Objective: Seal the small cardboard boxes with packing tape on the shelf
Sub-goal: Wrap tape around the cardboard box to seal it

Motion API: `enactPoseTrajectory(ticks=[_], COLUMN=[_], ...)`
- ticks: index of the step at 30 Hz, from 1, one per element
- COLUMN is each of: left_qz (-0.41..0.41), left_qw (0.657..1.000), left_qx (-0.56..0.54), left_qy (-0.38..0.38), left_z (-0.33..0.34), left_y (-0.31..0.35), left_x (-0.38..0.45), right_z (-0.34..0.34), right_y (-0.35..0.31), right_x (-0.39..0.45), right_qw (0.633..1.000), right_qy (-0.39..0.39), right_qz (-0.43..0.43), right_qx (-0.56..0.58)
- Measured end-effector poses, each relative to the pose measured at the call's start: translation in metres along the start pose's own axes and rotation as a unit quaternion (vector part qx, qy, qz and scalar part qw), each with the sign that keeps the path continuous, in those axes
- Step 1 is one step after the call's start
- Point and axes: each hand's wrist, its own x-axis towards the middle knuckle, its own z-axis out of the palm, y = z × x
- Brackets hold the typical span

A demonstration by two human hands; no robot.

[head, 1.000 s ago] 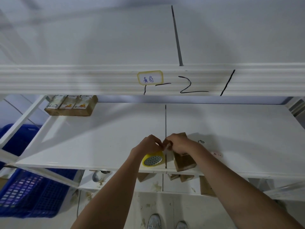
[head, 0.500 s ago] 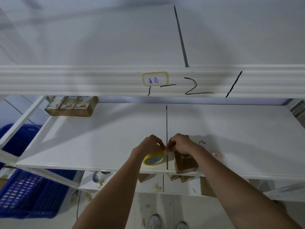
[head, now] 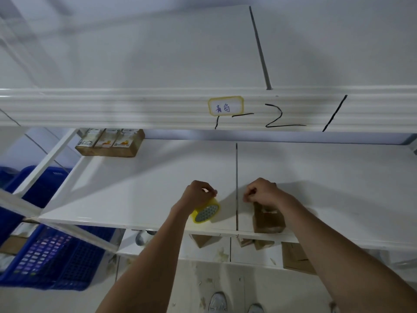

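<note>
Two hands have drawn apart over the shelf [head: 135, 199] seam. The left hand [head: 198, 195] grips the tape roll [head: 205, 212]; the right hand [head: 261, 192], above the small box [head: 267, 220], pinches the tape's end. A strip looks ready.

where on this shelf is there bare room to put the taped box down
Bare white shelf runs right of the small cardboard box. More lies between the back-left boxes and the left hand. It is crowded at the front around the tape roll.

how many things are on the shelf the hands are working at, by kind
Small cardboard boxes: 4, namely one box under the right hand and three at the back left
Tape roll, held by the left hand: 1
Total: 5
</note>
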Motion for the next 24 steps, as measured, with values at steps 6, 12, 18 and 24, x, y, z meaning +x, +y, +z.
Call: enactPoseTrajectory(ticks=[6,12,18,24], left_qz=[-0.007,-0.016,-0.028,-0.027], left_qw=[0.998,0.998,0.998,0.998], left_qx=[-0.050,-0.044,-0.031,-0.042], left_qy=[-0.027,-0.036,-0.045,-0.039], left_z=[0.015,0.022,0.027,0.027], left_y=[0.018,0.023,0.018,0.015], left_x=[-0.003,-0.003,-0.003,-0.003], right_z=[-0.002,0.010,0.015,0.028], right_y=[-0.006,-0.007,0.001,-0.002], right_x=[0.006,0.007,0.006,0.013], right_qw=[0.995,0.989,0.992,0.990], right_qy=[-0.009,0.010,0.020,0.079], right_qz=[-0.015,-0.030,-0.032,0.030], right_qx=[-0.095,-0.147,-0.121,-0.109])
